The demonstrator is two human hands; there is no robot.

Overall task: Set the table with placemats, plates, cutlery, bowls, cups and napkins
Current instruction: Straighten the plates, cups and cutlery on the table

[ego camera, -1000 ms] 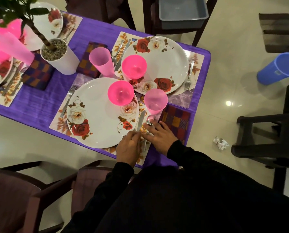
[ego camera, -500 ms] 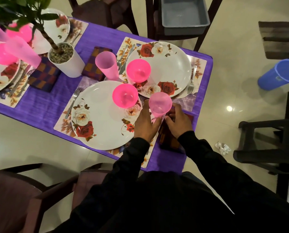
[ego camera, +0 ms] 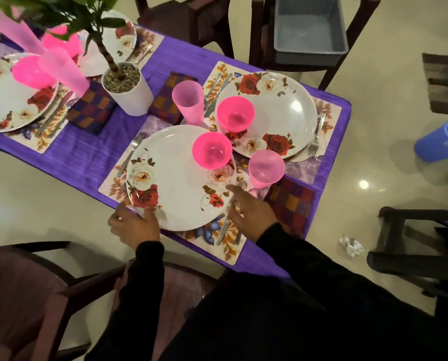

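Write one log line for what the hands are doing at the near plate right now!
stage: adjusting near setting | left hand: at near plate rim, grip unclear | right hand: open above knife | pink bowl: on plate | napkin: placed

The near plate [ego camera: 181,178], white with red and cream roses, lies flat on a floral placemat [ego camera: 217,243], its near rim at the left hand's fingers [ego camera: 150,213]. A bright pink bowl [ego camera: 212,150] stands on its far edge. Just beyond the right hand's fingers [ego camera: 234,190] stands a pale pink cup [ego camera: 266,168]; to their right lies a folded checked napkin [ego camera: 291,204]. A knife [ego camera: 224,229] lies under those fingers; a fork [ego camera: 130,155] lies far left.
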